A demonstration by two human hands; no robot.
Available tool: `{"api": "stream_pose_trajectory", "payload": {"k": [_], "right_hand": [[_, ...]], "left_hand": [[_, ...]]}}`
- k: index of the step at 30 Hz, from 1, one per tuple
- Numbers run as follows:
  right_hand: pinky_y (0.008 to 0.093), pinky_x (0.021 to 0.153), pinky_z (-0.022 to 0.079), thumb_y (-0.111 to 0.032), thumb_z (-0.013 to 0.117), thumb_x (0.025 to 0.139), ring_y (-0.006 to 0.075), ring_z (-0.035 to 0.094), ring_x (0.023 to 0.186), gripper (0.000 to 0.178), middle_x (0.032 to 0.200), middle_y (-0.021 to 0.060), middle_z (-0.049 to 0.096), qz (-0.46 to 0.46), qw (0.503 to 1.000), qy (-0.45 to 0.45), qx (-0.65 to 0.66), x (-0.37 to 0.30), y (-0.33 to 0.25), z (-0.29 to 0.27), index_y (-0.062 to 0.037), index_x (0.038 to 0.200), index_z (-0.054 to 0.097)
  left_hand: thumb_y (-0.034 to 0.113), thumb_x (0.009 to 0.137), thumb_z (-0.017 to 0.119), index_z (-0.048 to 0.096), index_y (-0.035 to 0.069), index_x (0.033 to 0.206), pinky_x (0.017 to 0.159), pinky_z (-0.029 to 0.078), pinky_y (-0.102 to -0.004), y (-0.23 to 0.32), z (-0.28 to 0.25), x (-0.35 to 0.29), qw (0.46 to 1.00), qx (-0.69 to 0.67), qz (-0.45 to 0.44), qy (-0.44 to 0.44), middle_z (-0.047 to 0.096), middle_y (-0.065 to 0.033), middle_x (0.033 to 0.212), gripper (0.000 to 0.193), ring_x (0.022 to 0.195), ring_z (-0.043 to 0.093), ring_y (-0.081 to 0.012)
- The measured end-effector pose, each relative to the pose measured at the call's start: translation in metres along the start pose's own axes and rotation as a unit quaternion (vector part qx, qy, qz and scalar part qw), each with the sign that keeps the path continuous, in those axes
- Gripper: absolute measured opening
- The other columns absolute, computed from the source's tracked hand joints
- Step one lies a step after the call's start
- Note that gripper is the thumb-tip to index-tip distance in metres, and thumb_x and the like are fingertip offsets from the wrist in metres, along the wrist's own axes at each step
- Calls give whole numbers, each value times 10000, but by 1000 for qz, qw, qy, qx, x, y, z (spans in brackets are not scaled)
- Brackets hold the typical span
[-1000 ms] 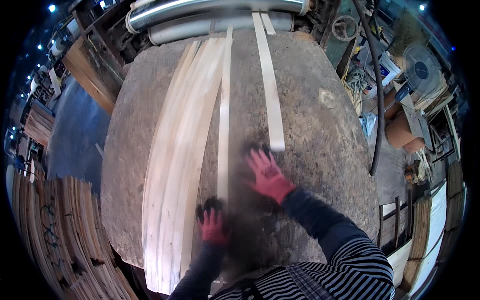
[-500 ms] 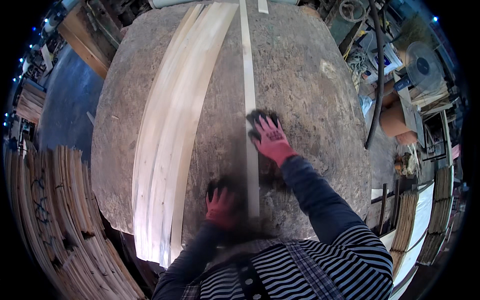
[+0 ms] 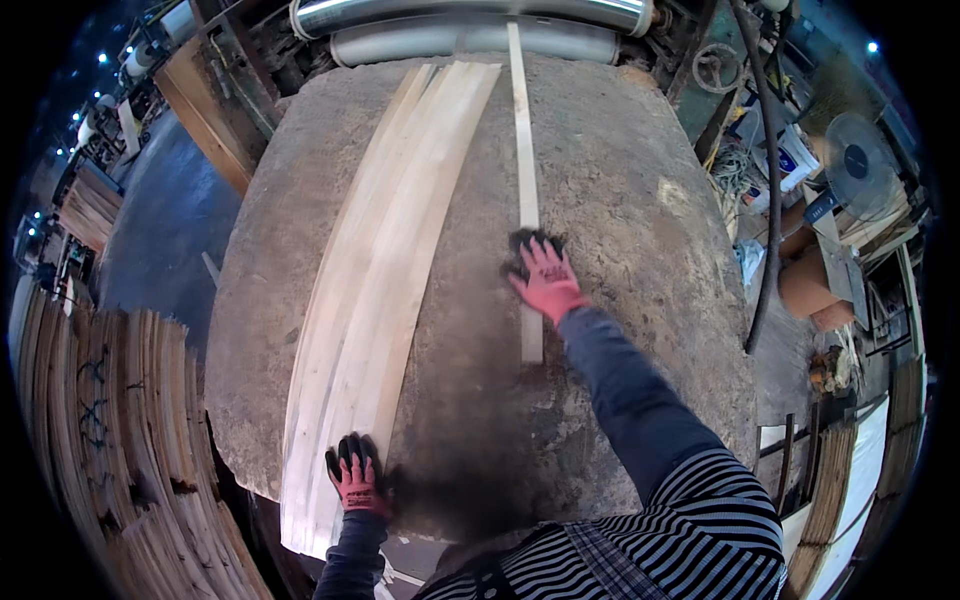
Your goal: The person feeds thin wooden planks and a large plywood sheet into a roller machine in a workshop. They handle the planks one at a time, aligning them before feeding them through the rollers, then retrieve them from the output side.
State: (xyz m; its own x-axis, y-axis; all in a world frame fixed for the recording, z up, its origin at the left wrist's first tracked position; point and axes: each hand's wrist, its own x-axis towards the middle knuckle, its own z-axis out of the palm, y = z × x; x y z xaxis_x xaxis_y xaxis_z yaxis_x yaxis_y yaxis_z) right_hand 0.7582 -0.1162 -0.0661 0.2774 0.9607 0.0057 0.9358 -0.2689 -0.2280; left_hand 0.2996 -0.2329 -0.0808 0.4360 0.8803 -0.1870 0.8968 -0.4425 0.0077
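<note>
My right hand (image 3: 548, 277), in a pink glove with black fingertips, lies with fingers stretched out over a long narrow wood strip (image 3: 524, 150). Beyond the hand, the strip runs away to the rollers at the table's far end; its near end shows just below the hand. To the left lie several wide, thin pale wood sheets (image 3: 390, 240), overlapping lengthwise. On their near end rests my left hand (image 3: 357, 478), gloved the same way, its fingers extended and slightly apart. Both the strip and the sheets are on a worn brown tabletop (image 3: 620, 190).
A shiny metal roller (image 3: 500, 14) sits above a white roller (image 3: 480, 42) at the far edge. Stacked wood sheets (image 3: 130, 420) stand at the left. A dark hose (image 3: 773, 200) hangs on the right, near a fan (image 3: 858, 165) and a handwheel (image 3: 717, 66).
The narrow strip has slid away from me under my right hand, toward the rollers. My left hand has moved left onto the wide sheets. The view has tilted up, showing the rollers.
</note>
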Motion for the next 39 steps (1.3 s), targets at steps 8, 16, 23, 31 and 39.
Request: {"api": "stream_pose_trajectory", "payload": {"k": [8,16,23,31,39], "right_hand": [[469,1034,162,-428,519,793,335,209,1267,694,1380,176,217,-89,988,114,52,-37,-44,-39,-39,1316,283],[498,1031,149,-457,517,782,392,203,1260,696,1372,210,213,-85,990,-16,110,-173,-42,-32,-50,1308,311],[533,1005,194,-438,541,768,374,244,1246,686,1337,179,280,-140,979,-48,143,-244,-119,-8,-69,1302,317],[460,1035,179,-464,515,776,328,267,1250,663,1343,158,307,-147,988,-49,-25,-245,-97,11,-56,1278,368],[462,1049,138,-542,522,724,361,205,1271,772,1354,182,279,20,995,-84,-48,-378,-116,14,-56,1297,344]], "left_hand": [[278,667,577,417,34,1228,1018,115,-565,-27,7,72,989,27,-21,141,327,-218,1299,633,1206,276,-410],[384,721,536,365,156,1294,993,146,-580,-43,12,119,973,69,-153,158,308,-145,1350,640,1231,276,-362],[310,678,595,480,106,1138,961,221,-582,108,2,21,976,-144,138,88,399,-149,1251,515,1172,343,-351],[382,748,530,407,71,1249,1021,174,-488,-125,1,23,946,36,-132,295,359,-195,1304,603,1209,306,-374],[458,677,594,349,85,1299,1001,140,-563,31,11,-75,986,-150,-21,75,276,-228,1338,765,1230,247,-422]]}}
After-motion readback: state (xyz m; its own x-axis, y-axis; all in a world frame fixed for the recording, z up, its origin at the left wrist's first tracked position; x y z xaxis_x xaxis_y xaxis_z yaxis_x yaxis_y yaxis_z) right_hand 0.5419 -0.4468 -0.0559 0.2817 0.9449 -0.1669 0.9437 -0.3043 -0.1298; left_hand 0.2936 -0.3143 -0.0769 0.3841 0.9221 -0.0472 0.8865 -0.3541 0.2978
